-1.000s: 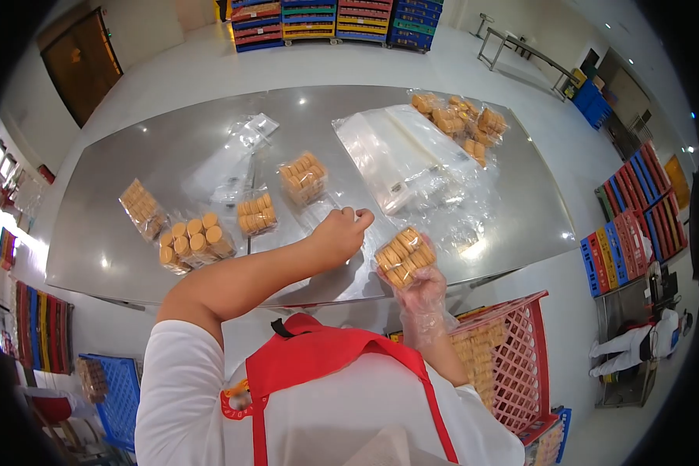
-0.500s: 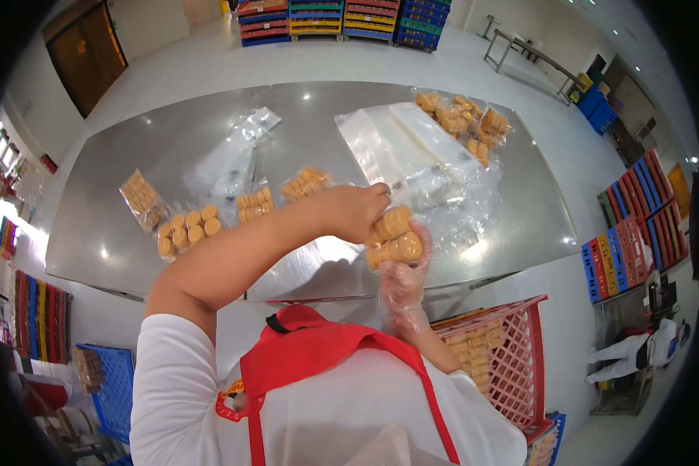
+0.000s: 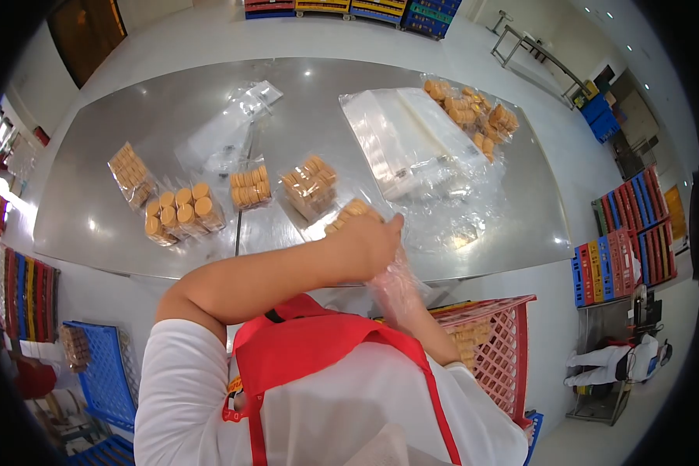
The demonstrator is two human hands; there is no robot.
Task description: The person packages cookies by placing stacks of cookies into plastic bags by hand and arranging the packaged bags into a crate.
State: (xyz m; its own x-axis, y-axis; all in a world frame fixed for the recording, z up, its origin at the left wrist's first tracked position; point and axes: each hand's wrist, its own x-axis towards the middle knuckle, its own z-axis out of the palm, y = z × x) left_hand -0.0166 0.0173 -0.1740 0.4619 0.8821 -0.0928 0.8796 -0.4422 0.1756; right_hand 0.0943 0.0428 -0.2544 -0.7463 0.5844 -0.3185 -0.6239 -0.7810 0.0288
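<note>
My bare left hand (image 3: 369, 247) is closed, its knuckles toward me and its fingertips mostly hidden. It is at a clear bag of round golden biscuits (image 3: 355, 211), which shows just beyond the knuckles, near the table's front edge. My right hand (image 3: 398, 289), in a clear plastic glove, comes up behind the left one; its fingers are hidden there. Left of the hands, several filled biscuit bags stand or lie on the steel table (image 3: 287, 85), the nearest being a clear biscuit bag (image 3: 309, 186).
Flat clear bags (image 3: 404, 140) lie stacked at right, beside a heap of bagged biscuits (image 3: 470, 113). More empty bags (image 3: 233, 128) lie at back left. A red crate (image 3: 505, 357) with biscuits stands by my right side. A person (image 3: 625, 361) stands at far right.
Both hands have drawn nearer to me and together. The biscuit bag has tipped leftward, and my left hand now covers part of it and the gloved fingers. My view has shifted slightly.
</note>
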